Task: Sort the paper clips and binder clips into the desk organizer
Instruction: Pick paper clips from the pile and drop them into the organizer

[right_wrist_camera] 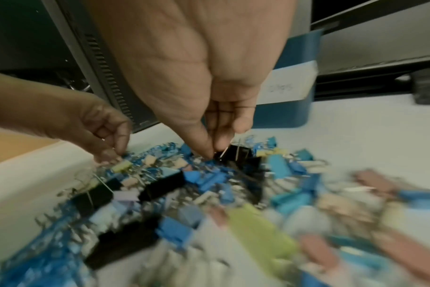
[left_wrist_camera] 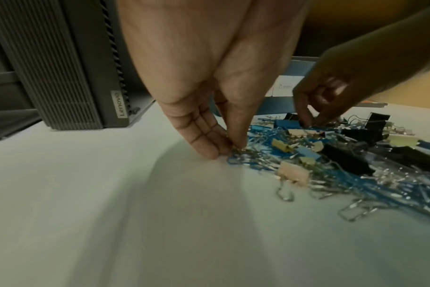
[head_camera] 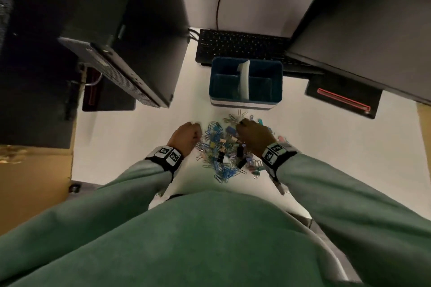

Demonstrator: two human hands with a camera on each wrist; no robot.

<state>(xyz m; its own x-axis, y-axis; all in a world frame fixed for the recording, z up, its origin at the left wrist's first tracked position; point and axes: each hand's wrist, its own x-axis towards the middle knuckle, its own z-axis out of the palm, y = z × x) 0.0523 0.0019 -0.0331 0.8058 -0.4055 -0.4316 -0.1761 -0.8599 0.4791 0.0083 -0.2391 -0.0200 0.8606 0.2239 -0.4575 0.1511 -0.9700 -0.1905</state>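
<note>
Head view: I read the white desk [head_camera: 130, 147], a computer tower [left_wrist_camera: 69, 77] marked "Lenovo", then the blue organizer [head_camera: 246, 102], its labels illegible. Before it lies the clip pile [head_camera: 224, 151]. Left hand [left_wrist_camera: 199, 120] grip pinches paper clips [left_wrist_camera: 241, 155]; right hand [right_wrist_camera: 209, 116] grip pinches a black binder clip [right_wrist_camera: 236, 153].

"lenovo" badge on the computer tower [left_wrist_camera: 62, 77] — organizer labels too blurred.

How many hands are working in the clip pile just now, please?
2. The left hand pinches paper clips at the pile's left edge; the right hand pinches a black binder clip on its far side, near the desk organizer.
</note>
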